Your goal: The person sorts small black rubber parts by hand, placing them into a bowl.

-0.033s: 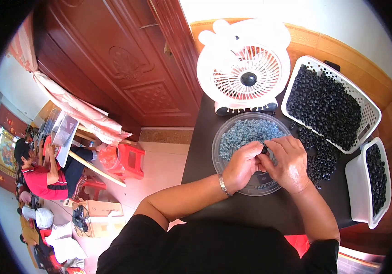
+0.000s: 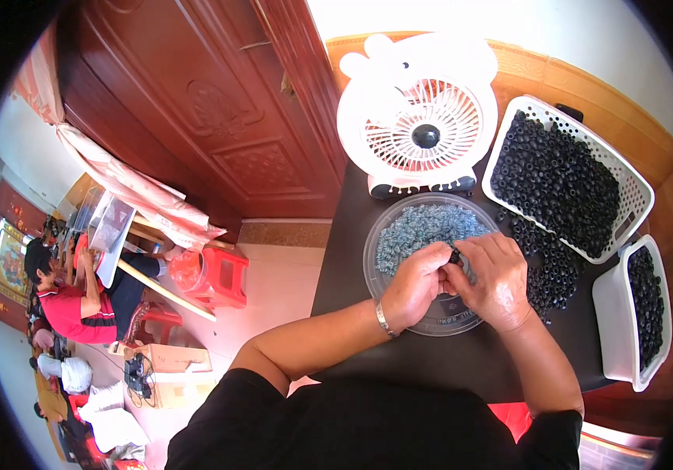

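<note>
Over the round clear plastic tub [image 2: 373,270], my two hands meet fingertip to fingertip. My left hand [image 2: 417,288], with a metal band at its wrist, pinches a small black ring-shaped piece [image 2: 455,256]. My right hand [image 2: 496,280] has its fingers closed against the same spot, and what lies between them is hidden. Many small bluish translucent pieces [image 2: 423,233] fill the far part of the tub. Just right of my right hand, a loose pile of black ring-shaped pieces [image 2: 553,278] lies on the dark table [image 2: 344,345].
A white animal-shaped fan [image 2: 426,136] stands behind the tub. A white perforated basket [image 2: 636,192] of black pieces sits far right, with a white bin [image 2: 615,333] of them nearer. To the left, a person in red [image 2: 78,309] sits at another table beside a red stool [image 2: 223,278].
</note>
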`<state>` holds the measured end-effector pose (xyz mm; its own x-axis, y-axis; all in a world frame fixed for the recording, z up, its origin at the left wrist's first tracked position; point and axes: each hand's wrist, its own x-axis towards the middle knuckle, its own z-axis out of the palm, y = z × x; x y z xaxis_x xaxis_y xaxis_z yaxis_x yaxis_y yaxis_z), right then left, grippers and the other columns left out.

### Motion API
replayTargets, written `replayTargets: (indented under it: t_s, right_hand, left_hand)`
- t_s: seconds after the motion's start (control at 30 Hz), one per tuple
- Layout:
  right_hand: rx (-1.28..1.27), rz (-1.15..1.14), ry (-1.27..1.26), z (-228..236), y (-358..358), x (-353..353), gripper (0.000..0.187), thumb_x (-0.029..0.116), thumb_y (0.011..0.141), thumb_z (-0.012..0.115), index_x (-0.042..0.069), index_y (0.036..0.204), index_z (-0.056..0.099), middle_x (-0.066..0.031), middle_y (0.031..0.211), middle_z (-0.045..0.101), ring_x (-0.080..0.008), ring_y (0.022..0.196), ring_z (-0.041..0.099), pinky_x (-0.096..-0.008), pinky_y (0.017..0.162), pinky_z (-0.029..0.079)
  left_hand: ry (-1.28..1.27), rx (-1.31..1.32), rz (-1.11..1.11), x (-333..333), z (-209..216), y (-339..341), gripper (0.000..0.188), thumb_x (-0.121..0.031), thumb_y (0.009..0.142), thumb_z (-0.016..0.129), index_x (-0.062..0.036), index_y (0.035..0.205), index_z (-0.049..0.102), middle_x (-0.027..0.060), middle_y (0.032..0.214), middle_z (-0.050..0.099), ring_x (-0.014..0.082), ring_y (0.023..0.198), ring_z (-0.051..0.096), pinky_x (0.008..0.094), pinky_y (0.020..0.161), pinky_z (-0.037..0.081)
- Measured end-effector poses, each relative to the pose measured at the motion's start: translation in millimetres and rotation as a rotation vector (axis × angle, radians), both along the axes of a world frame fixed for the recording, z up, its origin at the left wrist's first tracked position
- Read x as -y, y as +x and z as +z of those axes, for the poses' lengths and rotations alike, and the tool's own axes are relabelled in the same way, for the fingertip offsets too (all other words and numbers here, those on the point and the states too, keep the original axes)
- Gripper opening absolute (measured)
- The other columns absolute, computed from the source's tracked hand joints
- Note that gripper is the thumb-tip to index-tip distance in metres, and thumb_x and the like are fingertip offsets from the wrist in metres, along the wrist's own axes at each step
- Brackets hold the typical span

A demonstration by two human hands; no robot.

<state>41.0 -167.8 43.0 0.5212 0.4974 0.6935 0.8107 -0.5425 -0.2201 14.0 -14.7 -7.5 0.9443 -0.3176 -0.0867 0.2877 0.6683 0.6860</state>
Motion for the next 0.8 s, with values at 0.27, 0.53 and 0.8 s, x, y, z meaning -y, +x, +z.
replayTargets:
  t_s: [0.27,0.53,0.8]
  right_hand:
    - [-0.075,0.043,0.119,0,3,4,0.026,0.016,0.069,0.074,0.004,0.089,0.064,-0.0095,0.082,0.065,-0.0281,0.075,0.062,-0.0378,0.069,0.048]
    - [-0.513,0.208,0.396,-4,5,10,0.008,0.011,0.084,0.064,0.003,0.086,0.064,-0.0096,0.08,0.066,-0.0263,0.074,0.061,-0.0365,0.07,0.047]
    - [-0.454,0.283,0.312,9,10,17,0.003,0.007,0.082,0.064,0.005,0.083,0.063,-0.0075,0.075,0.062,-0.0266,0.074,0.059,-0.0363,0.071,0.046]
  left_hand:
    - [-0.028,0.06,-0.051,-4,8,-1,0.023,-0.023,0.096,0.042,-0.0039,0.106,0.052,0.0048,0.087,0.059,0.0149,0.082,0.055,0.0305,0.075,0.042]
    - [0.117,0.148,-0.062,-5,18,-2,0.023,-0.024,0.096,0.045,-0.0034,0.098,0.054,0.0045,0.086,0.056,0.0148,0.079,0.056,0.0272,0.074,0.043]
    - [0.275,0.245,-0.116,-8,20,-1,0.027,-0.024,0.097,0.043,-0.0003,0.104,0.053,0.005,0.089,0.056,0.0163,0.082,0.055,0.0291,0.076,0.043]
